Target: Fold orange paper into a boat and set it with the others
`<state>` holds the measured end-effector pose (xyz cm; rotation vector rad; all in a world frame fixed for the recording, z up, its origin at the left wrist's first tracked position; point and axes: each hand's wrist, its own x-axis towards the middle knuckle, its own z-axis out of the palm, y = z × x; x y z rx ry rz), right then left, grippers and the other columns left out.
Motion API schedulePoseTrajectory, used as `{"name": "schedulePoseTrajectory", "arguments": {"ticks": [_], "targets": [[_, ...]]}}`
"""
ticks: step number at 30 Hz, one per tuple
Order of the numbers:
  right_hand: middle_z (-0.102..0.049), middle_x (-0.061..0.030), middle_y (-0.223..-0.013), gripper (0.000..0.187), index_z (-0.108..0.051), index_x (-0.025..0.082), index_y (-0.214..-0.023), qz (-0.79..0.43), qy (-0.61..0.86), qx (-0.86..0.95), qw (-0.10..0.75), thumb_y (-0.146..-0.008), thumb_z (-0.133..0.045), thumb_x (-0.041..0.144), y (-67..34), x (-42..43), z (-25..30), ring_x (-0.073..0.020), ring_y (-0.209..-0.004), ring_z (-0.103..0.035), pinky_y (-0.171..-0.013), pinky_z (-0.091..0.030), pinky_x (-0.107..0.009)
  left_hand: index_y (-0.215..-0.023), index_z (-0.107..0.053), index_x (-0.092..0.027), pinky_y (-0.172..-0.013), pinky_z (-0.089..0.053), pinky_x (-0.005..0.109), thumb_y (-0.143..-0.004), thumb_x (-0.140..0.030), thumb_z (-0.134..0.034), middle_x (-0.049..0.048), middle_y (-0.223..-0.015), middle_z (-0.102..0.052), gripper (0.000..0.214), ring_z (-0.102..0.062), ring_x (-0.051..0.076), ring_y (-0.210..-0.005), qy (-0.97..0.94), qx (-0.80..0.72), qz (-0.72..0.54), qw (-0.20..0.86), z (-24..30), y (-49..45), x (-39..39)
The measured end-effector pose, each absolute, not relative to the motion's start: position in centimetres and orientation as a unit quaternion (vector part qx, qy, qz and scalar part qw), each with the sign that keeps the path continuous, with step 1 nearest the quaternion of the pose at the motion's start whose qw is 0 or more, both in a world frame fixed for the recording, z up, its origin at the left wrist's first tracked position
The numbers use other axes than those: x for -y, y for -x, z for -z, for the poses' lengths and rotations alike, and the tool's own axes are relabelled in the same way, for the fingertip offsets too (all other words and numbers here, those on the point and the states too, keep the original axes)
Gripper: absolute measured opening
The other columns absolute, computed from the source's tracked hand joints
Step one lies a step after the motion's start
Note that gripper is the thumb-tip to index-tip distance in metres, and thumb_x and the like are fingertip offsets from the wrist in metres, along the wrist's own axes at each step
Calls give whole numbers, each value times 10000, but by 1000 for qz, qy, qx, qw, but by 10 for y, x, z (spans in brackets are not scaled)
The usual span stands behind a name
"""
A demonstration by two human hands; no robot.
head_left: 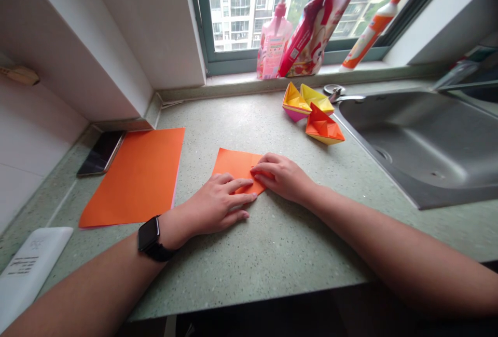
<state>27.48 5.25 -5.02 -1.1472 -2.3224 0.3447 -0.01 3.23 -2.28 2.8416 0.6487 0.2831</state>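
The small orange paper [236,160] lies on the counter [241,269] in the middle of the scene, to the right of a larger orange sheet [143,181]. The left hand [223,202] rests across its near part with fingers spread, its grip open and flat rather than closed on anything. The right hand [288,176] bends its fingers and thumb together at the paper's right side; whether that grip pinches the paper or only presses it, I cannot tell.

As I judge it, the main risk is a crooked crease: if the left fingers let up while the right hand pushes, the paper could skid on the smooth counter and its layers drift apart. Pressing too hard on a misplaced edge might leave a stray line, and tugging at the right side could tear it. Water from the sink [420,139] at the right could soften the paper if it splashed.

The fingers cover the near and right parts of the paper, so its folds and layers there are hidden. The phone [101,154] at the left is partly beside or under the larger sheet, unclear which. The white device [37,264] at the near left is cut off by the picture's edge, its lettering unreadable
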Motion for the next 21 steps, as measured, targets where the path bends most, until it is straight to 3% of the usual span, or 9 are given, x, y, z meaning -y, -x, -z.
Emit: {"name": "schedulePoseTrajectory", "arguments": {"ticks": [15, 21], "targets": [[-746, -79, -1055, 193, -830, 232, -1060, -119, 421, 863, 253, -1058, -637, 239, -274, -53, 52, -190, -894, -691, -836, -531, -355, -1412, -729, -286, -1045, -511, 511, -1109, -446, -606, 88, -1542, -653, 363, -612, 311, -1175, -965, -223, -97, 100, 25, -2, -33], [-749, -120, -1245, 190, -814, 265, -1150, 36, 442, 856, 265, -1046, -655, 248, -270, -29, 30, -286, -1107, -645, -978, -486, -470, -1399, -737, -283, -1034, -510, 488, -1105, -442, -624, 96, -1502, -674, 352, -625, 297, -1168, -963, -237, -97, 90, 24, -5, -30]]}}
